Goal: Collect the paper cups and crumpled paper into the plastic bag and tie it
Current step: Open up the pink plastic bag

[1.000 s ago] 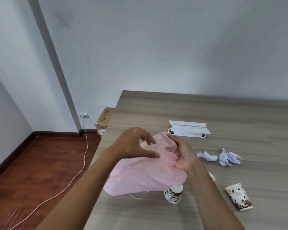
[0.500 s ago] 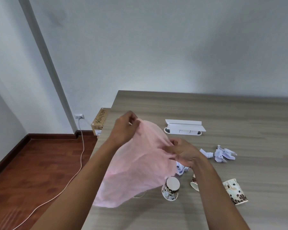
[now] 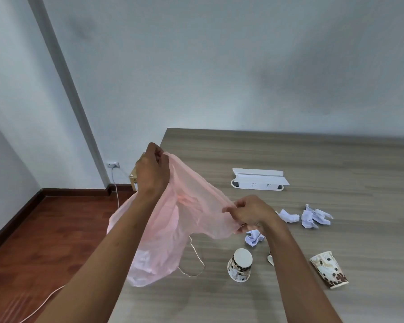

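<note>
A thin pink plastic bag [image 3: 170, 231] hangs stretched above the table's left edge. My left hand [image 3: 152, 170] pinches its rim high up; my right hand [image 3: 250, 212] pinches the opposite rim lower and to the right. An upside-down patterned paper cup [image 3: 240, 268] stands on the table below the bag. Another cup [image 3: 329, 272] lies on its side at the right, and a third cup [image 3: 270, 259] is mostly hidden behind my right forearm. Three crumpled white papers lie on the table: crumpled paper [image 3: 254, 237] under my right wrist, crumpled paper [image 3: 288, 215] beside it, crumpled paper [image 3: 314, 216] farther right.
The wooden table [image 3: 313, 159] carries a white power strip holder [image 3: 259, 179] toward the back. A thin string loop [image 3: 193, 262] lies by the bag. On the red floor at the left are a cardboard box [image 3: 134, 180], a wall socket [image 3: 113, 164] and a white cable [image 3: 42, 304].
My hands have drawn apart, left one up and left, right one down and right, spreading the bunched bag open. The bag now hangs lower over the table edge.
</note>
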